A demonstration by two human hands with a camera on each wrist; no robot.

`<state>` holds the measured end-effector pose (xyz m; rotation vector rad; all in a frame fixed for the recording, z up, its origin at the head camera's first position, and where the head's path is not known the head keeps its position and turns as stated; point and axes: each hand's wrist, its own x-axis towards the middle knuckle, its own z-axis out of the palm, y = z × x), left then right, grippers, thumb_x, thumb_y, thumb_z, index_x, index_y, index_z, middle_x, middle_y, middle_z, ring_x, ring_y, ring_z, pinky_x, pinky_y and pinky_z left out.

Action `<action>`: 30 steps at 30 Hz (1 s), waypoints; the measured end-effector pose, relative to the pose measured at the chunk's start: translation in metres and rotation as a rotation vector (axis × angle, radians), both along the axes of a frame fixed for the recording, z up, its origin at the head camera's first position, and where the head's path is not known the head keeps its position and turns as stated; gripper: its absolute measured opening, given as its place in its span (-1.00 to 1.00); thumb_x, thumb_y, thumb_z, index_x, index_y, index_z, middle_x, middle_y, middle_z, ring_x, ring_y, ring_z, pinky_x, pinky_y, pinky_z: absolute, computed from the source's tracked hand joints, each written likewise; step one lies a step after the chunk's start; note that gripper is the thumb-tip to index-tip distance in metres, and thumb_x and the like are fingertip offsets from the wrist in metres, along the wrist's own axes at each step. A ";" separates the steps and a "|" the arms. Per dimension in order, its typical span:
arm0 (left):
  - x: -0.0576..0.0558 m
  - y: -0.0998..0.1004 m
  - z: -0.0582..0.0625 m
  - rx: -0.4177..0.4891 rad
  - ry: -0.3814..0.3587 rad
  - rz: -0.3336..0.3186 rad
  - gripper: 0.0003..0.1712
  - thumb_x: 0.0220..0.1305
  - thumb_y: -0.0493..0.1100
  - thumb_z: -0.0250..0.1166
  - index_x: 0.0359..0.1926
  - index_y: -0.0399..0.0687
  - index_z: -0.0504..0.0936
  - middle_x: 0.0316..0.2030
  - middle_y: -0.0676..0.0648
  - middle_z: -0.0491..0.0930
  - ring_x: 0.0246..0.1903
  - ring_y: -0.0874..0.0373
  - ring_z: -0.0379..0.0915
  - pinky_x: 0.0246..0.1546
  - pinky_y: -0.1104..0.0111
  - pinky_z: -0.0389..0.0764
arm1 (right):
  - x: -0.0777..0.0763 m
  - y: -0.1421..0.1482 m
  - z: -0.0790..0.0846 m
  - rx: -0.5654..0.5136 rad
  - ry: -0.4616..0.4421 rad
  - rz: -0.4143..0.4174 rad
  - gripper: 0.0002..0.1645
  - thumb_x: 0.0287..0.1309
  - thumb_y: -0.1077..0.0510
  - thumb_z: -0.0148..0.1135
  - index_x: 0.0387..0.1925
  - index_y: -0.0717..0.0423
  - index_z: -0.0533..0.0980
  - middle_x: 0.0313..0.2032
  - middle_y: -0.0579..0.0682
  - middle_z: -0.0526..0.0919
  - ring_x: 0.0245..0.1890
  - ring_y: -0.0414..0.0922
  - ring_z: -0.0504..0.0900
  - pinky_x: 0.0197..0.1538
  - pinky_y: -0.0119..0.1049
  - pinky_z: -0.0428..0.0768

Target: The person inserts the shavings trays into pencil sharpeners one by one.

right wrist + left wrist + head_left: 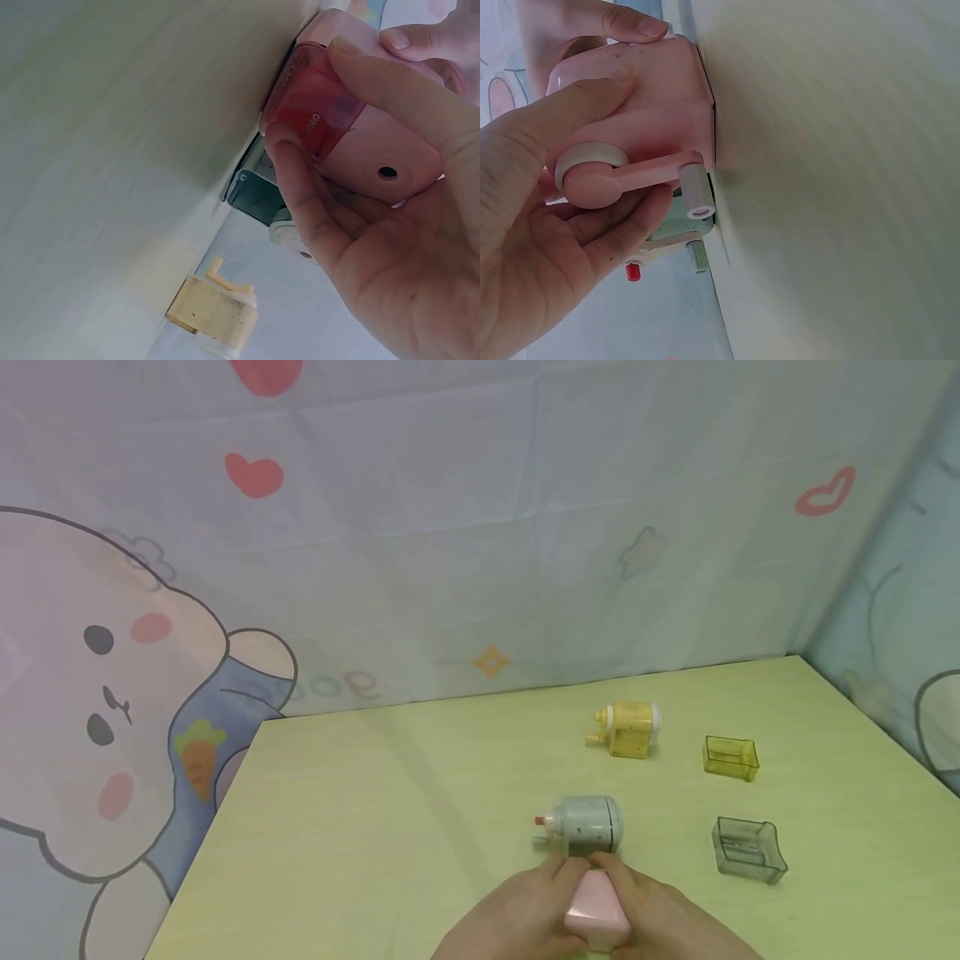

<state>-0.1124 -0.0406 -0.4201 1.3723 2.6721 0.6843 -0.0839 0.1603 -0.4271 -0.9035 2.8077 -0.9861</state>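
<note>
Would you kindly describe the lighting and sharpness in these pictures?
Head view: fairly even light, with a faint diagonal shadow across the table; left wrist view: dimmer, the table shaded beside the pink sharpener; right wrist view: also dim, the table looking soft.

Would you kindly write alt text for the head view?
A person's left hand and right hand hold a pink sharpener at a yellow-green table. Beyond it are a grey-blue sharpener and a yellow sharpener; right of these, a yellow tray and a grey tray.

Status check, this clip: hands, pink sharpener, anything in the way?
Left hand, right hand: both gripping pink sharpener. Red drawer inside it. Blue-green sharpener just beyond; nothing visibly blocking.
</note>
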 end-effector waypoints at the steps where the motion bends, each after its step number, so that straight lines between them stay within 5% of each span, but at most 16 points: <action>1: 0.000 0.001 0.000 0.005 -0.004 0.001 -0.26 -0.16 -0.13 0.40 0.09 0.03 0.27 -0.20 0.13 0.35 -0.38 0.39 0.27 -0.39 0.68 0.37 | 0.000 0.000 0.001 -0.008 -0.009 0.002 0.05 -0.37 0.02 0.44 0.21 -0.04 0.08 -0.17 -0.21 0.50 -0.28 -0.32 0.44 -0.25 -0.23 0.57; 8: -0.003 0.002 0.000 0.005 -0.049 0.035 -0.22 -0.17 -0.13 0.38 0.14 0.17 0.23 -0.13 0.20 0.37 -0.32 0.38 0.30 -0.32 0.59 0.43 | 0.003 -0.002 0.004 -0.028 -0.058 -0.011 0.01 -0.23 -0.20 0.36 0.23 -0.21 0.03 -0.09 -0.22 0.50 -0.26 -0.33 0.45 -0.23 -0.23 0.58; 14: -0.001 0.002 0.001 0.001 0.018 0.062 -0.32 -0.09 0.03 0.33 0.11 0.25 0.28 -0.17 0.22 0.38 -0.40 0.38 0.30 -0.39 0.58 0.42 | 0.004 -0.002 0.005 -0.013 -0.071 -0.035 0.03 -0.24 -0.35 0.28 0.25 -0.21 0.02 -0.06 -0.25 0.50 -0.22 -0.34 0.46 -0.15 -0.20 0.58; 23: -0.001 0.002 0.007 0.024 0.006 0.082 -0.41 0.03 0.37 0.12 0.08 0.34 0.31 -0.23 0.22 0.41 -0.43 0.38 0.29 -0.48 0.55 0.40 | 0.000 0.010 0.010 0.050 -0.131 -0.041 -0.01 -0.29 -0.10 0.40 0.17 0.02 0.10 -0.07 -0.09 0.52 -0.21 -0.24 0.47 -0.21 -0.12 0.59; 30: -0.004 -0.004 0.017 -0.047 0.169 0.115 -0.40 0.07 0.38 0.05 -0.03 0.10 0.43 -0.26 0.14 0.52 -0.39 0.35 0.35 -0.41 0.53 0.46 | 0.001 0.033 0.026 0.167 -0.119 -0.089 -0.22 -0.24 0.10 0.39 0.10 0.04 0.28 -0.04 -0.04 0.49 -0.14 -0.10 0.45 -0.23 -0.10 0.58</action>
